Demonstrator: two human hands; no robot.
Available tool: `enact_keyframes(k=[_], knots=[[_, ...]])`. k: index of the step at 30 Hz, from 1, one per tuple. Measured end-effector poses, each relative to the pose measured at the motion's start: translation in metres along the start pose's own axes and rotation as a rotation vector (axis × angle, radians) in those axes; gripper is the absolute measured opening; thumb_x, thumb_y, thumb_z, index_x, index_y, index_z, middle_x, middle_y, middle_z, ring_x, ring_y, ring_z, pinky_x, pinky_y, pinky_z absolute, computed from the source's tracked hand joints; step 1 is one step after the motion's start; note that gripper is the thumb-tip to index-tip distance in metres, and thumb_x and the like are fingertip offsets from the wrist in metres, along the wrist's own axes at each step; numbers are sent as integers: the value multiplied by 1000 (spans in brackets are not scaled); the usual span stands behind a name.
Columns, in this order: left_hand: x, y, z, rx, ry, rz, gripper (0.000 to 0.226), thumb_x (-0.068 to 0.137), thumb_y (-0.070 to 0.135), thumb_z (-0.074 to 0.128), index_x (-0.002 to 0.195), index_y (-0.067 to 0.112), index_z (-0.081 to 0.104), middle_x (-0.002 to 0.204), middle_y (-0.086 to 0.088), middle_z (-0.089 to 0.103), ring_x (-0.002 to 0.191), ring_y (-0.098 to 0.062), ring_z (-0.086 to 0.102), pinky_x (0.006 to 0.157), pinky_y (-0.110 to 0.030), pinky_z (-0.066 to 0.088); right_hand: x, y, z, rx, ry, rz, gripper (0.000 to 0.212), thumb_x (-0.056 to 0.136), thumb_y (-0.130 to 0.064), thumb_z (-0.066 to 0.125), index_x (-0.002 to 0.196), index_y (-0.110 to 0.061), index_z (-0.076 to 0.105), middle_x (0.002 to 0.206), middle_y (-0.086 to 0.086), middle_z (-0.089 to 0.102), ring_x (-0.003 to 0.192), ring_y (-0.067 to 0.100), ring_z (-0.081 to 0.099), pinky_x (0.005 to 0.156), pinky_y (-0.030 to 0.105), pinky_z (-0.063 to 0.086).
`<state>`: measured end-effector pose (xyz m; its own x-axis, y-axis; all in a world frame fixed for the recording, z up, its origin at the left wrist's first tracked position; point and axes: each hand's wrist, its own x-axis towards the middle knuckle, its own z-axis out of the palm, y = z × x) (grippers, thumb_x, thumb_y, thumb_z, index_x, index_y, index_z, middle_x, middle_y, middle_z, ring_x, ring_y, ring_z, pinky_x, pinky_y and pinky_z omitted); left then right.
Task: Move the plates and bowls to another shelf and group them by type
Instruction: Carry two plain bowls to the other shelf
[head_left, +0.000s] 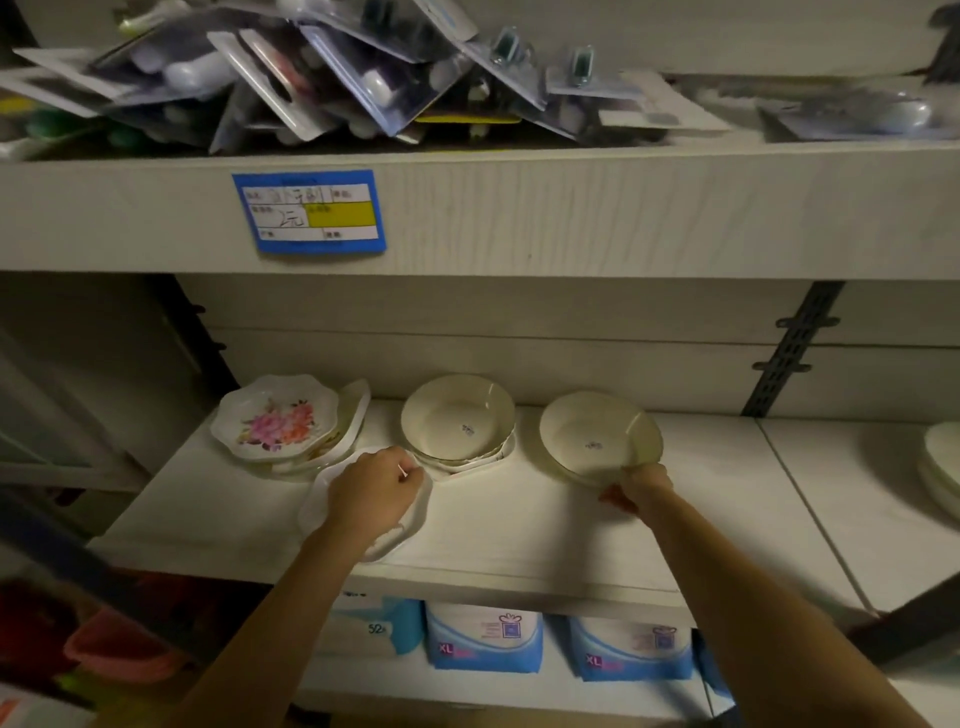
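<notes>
On the shelf (519, 530), the left hand (374, 493) curls over a white plate (311, 506) just in front of the middle bowl (457, 418). To that bowl's right, the right hand (641, 486) grips the near rim of a cream bowl (597, 436). The floral dishes (275, 421) sit to its left.

left hand (371, 493) bare | right hand (644, 483) bare | both forearms (291, 597) bare up to the frame edge

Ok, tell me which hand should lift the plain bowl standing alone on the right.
The right hand: its fingers grip the near rim of that bowl. The left hand holds a white plate further left, beyond the stacked bowls.
</notes>
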<state>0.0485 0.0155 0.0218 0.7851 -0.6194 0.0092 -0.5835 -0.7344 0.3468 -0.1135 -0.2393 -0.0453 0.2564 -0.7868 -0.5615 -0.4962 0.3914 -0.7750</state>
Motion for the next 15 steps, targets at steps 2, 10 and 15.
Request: enact_keyframes(k=[2, 10, 15], knots=[[5, -4, 0, 8, 19, -18, 25, 91, 29, 43, 76, 16, 57, 71, -3, 66, 63, -17, 59, 48, -21, 33, -3, 0, -2, -70, 19, -41, 33, 96, -4, 34, 126, 6, 43, 84, 24, 61, 20, 13, 51, 24, 15, 36], [56, -5, 7, -131, -63, -154, 35, 91, 28, 43, 81, 0, 61, 79, -19, 69, 73, -34, 66, 68, -34, 50, -51, -4, -39, -185, -88, -256, 33, 98, -14, 33, 116, 8, 49, 70, 15, 65, 57, 19, 62, 48, 22, 46], [80, 4, 17, -149, -227, -253, 29, 94, 29, 37, 88, 4, 49, 71, -15, 67, 40, -19, 56, 43, -23, 43, -94, 1, -64, -229, -89, -333, 33, 99, -18, 37, 125, 3, 39, 79, 12, 64, 66, 18, 63, 55, 23, 47]])
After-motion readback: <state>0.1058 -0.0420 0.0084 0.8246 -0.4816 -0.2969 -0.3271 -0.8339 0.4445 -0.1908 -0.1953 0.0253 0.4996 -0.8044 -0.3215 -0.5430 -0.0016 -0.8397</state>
